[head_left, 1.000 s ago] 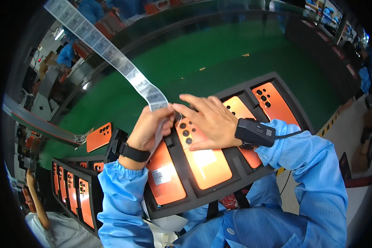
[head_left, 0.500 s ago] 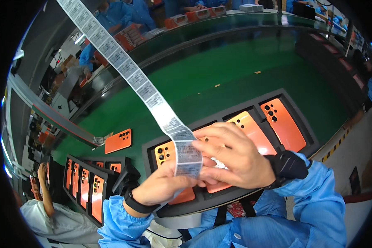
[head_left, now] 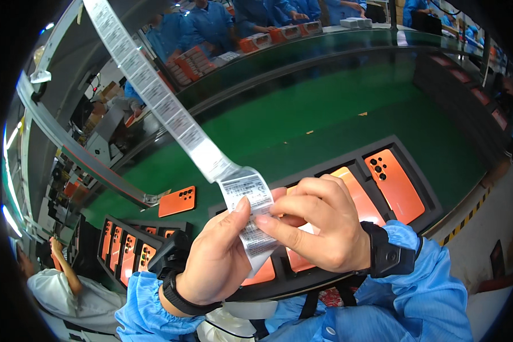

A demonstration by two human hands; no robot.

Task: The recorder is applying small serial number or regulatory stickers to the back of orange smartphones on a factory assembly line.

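A long strip of printed labels [head_left: 171, 108] hangs down from the upper left, and its lower end curls between my hands. My left hand [head_left: 219, 251] pinches this end, thumb on top of the printed face. My right hand [head_left: 319, 225] has its thumb and fingertips closed at the strip's right edge; whether a single label is between them is hidden. Below both hands lies a black foam tray [head_left: 433, 196] of orange phones. At its right end an orange phone [head_left: 394, 185] shows its camera back; another phone [head_left: 353, 191] is partly covered by my right hand.
A loose orange phone [head_left: 177, 201] lies on the green table [head_left: 279, 119], left of the tray. Farther left, a second tray [head_left: 111, 253] holds several phones beside a seated person [head_left: 68, 290]. A metal frame [head_left: 91, 159] rises at left. People in blue stand behind the far conveyor.
My left hand's thumb has moved up onto the strip's face, and the strip's end now bends more sharply. My right hand has shifted slightly, its fingers curled more. The view has tilted a little.
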